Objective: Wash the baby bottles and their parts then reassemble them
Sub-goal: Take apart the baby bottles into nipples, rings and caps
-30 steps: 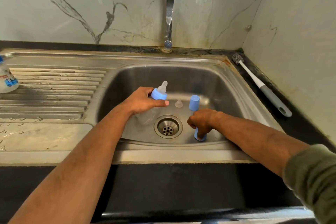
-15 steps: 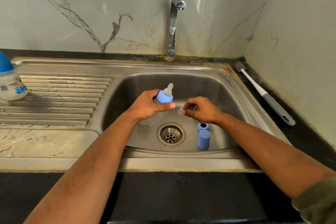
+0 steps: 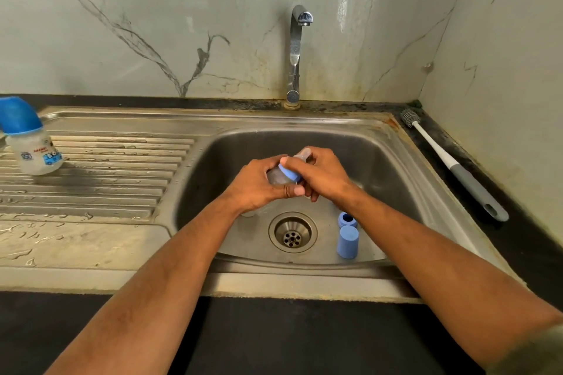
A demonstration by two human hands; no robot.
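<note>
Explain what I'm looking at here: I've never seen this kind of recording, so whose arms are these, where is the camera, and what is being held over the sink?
There is no machine here. A person wears one wide-angle camera on the head, looking forward and down, so the two bare arms reaching in from below are their own.

Both hands meet over the steel sink. The left hand grips the clear body of a baby bottle, and the right hand is curled around its blue collar and teat end.

On the sink floor, right of the drain, stand a blue cap and, just behind it, a blue ring.

A second bottle with a blue cap stands on the ribbed draining board at the left. A bottle brush lies on the dark counter at the right. No water shows at the tap.
</note>
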